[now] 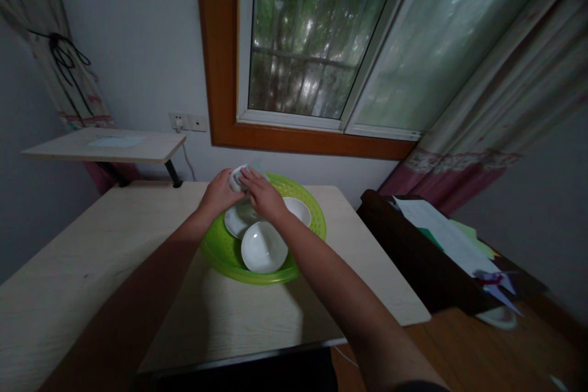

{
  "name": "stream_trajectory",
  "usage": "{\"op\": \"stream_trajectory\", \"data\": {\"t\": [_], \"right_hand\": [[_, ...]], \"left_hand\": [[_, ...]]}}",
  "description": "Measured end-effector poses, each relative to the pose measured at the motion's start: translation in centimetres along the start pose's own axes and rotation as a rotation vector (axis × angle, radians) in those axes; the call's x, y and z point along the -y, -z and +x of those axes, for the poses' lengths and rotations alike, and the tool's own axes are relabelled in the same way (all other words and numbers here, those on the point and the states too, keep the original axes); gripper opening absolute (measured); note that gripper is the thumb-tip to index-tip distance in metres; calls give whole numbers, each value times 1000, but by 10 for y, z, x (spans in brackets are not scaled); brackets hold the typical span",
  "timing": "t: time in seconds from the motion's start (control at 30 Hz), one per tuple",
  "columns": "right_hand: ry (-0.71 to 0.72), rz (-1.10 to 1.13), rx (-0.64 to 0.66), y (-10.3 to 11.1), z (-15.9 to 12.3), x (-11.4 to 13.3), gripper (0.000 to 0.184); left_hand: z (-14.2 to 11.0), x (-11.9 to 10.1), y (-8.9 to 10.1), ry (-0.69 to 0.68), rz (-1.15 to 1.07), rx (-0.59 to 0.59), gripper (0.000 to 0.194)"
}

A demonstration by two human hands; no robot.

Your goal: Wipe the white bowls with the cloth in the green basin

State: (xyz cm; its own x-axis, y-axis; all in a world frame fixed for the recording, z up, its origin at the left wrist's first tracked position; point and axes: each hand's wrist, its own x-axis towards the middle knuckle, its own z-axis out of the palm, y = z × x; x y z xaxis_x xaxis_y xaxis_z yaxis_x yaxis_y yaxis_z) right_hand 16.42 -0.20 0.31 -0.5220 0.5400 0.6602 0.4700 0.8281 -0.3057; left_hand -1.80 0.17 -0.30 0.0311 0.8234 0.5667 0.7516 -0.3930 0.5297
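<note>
My left hand [220, 194] is closed around a small white bowl [237, 179], raised over the far left part of a green plastic basket [220, 257]. My right hand [263, 193] meets it from the other side, its bent fingers at the bowl's rim and inside. A pale, blurred patch shows behind the right fingers; what it is I cannot tell. Inside the basket sit a white bowl [264, 247] in front, another bowl [236, 222] partly beneath my hands, and a third bowl [298, 211] partly behind my right wrist.
The basket stands on a light wooden table [151, 269]. A raised wooden shelf [105, 146] with a paper on it is at the back left. A wall socket [187, 122] and a window [307, 43] are behind. To the right, papers [445, 233] lie on a dark brown piece of furniture.
</note>
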Motion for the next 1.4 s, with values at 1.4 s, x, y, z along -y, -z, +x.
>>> {"op": "stream_trajectory", "data": {"t": [1.4], "right_hand": [[-254,-79,-159,9,-3,-18,43]], "left_hand": [[5,0,4,236,-95,-60,67]]}}
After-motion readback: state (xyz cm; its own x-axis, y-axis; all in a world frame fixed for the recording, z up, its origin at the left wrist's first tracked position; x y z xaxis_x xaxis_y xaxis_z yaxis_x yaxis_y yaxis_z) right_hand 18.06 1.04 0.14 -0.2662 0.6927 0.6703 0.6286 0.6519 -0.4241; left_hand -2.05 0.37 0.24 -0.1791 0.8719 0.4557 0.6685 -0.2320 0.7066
